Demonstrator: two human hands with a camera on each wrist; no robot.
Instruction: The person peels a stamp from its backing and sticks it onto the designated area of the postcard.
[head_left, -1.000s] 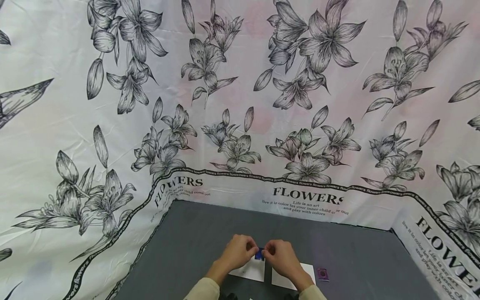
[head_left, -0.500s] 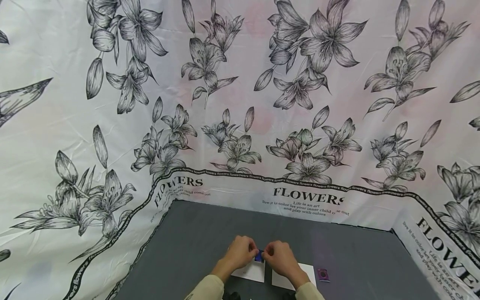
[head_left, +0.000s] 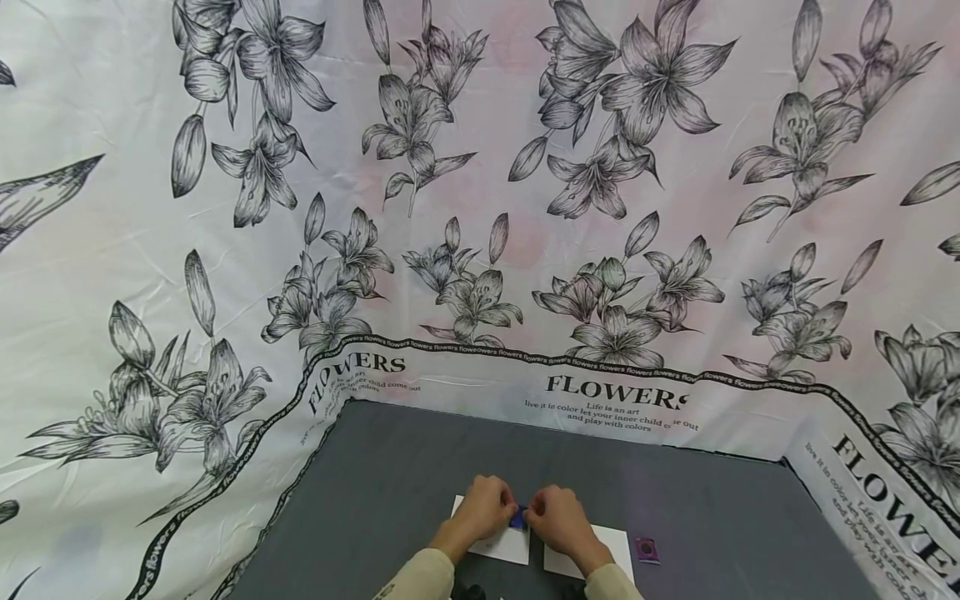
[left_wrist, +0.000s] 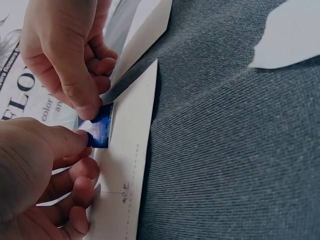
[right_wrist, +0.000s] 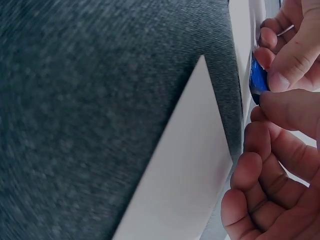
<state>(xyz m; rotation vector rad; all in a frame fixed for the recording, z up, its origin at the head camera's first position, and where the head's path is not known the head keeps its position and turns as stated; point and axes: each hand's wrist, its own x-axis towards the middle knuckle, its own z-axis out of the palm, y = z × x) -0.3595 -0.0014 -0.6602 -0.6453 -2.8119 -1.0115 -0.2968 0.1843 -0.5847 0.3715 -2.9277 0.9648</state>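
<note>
In the head view, my left hand (head_left: 486,507) and right hand (head_left: 558,518) are close together, each pinching the small blue packet (head_left: 517,519) between thumb and fingers, over the left card (head_left: 508,547). My right wrist covers part of the right card (head_left: 613,546); a purple packet (head_left: 646,549) lies just right of it on the grey table (head_left: 375,500), its print too small for me to read. The cloth (head_left: 487,375) ahead says "FLOWERS", then "Life is an art" and "and play with colors"; "flowers" repeats along its black band (head_left: 495,353).

In the left wrist view, both my thumbs press the packet. Tiny lettering runs along its edge, illegible to me, like the line of small print on the card beneath. "FLO" and "color" show on the cloth behind.

In the right wrist view, my fingers partly hide the packet's blue face, and I can make out no words there.
</note>
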